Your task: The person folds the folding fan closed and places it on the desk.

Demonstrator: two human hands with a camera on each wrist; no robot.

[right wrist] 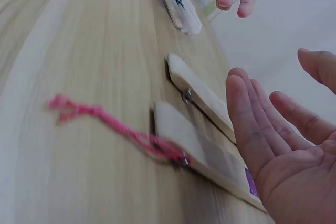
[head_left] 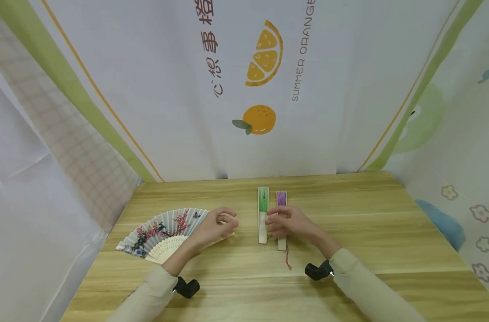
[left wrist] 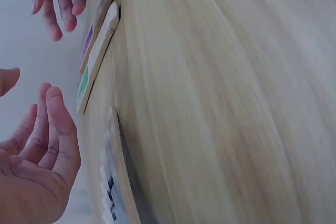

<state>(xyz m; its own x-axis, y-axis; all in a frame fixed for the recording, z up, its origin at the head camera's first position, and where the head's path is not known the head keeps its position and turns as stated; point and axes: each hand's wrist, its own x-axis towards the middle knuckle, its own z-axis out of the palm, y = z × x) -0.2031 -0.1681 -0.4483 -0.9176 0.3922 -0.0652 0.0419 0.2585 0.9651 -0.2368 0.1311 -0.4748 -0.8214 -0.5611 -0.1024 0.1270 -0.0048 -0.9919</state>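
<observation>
Two folded fans lie side by side on the wooden table, one green (head_left: 263, 199) and one purple (head_left: 282, 197) with a pink tassel (right wrist: 118, 124) at its pivot end. To their left a white fan (head_left: 155, 230) with painted pink blossoms lies spread out. My left hand (head_left: 216, 226) hovers over the right part of the spread fan, fingers loosely bent and holding nothing. Above the folded fans is my right hand (head_left: 290, 221), which overlaps the purple one in the head view. In the right wrist view its fingers are extended and the palm holds nothing.
The wooden table (head_left: 349, 286) ends at a white hanging cloth (head_left: 167, 112) printed with oranges. More cloth (head_left: 441, 179) hangs at the right side. A black wrist device (head_left: 318, 271) sticks out from the right sleeve, another (head_left: 187, 287) from the left.
</observation>
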